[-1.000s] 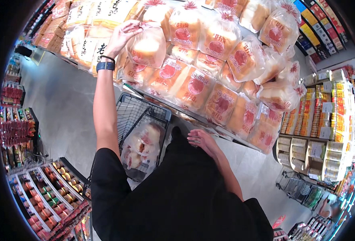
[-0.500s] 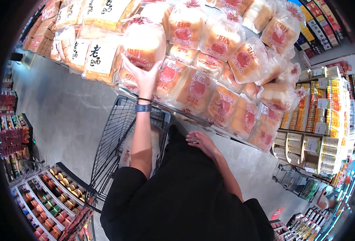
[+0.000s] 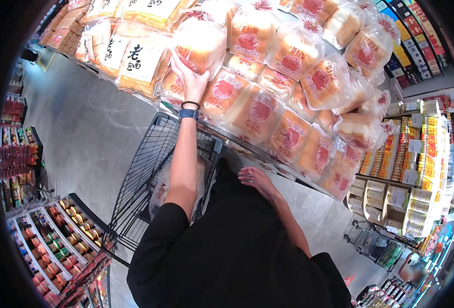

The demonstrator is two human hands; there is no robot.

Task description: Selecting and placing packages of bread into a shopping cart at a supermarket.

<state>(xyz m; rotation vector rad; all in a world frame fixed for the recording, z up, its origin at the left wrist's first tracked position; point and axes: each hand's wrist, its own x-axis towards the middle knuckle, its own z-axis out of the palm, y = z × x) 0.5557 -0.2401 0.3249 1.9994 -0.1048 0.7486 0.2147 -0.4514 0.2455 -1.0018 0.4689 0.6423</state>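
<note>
My left hand (image 3: 190,79) is at the near end of a clear-bagged loaf of bread (image 3: 202,43) on top of the display. Its thumb lies along the right of the bag and its fingers go round the left, gripping it; the fingertips are partly hidden. Under and beside this loaf sit more bagged loaves with round red prints (image 3: 260,110). To the left are flat packs of bread with white labels (image 3: 140,60). My right hand (image 3: 255,178) hangs near my body, holding nothing, its fingers loosely stretched out, short of the display's edge.
A black wire shopping cart (image 3: 145,154) stands below my left arm, with a bagged item (image 3: 160,190) inside. Shelves of jars and boxes (image 3: 406,159) rise at the right, near another cart (image 3: 373,241). Racks of packaged goods (image 3: 52,246) stand lower left.
My left hand has pushed slightly farther forward, closing round the bagged loaf. The whole view has shifted a little. My right hand has stayed in much the same place.
</note>
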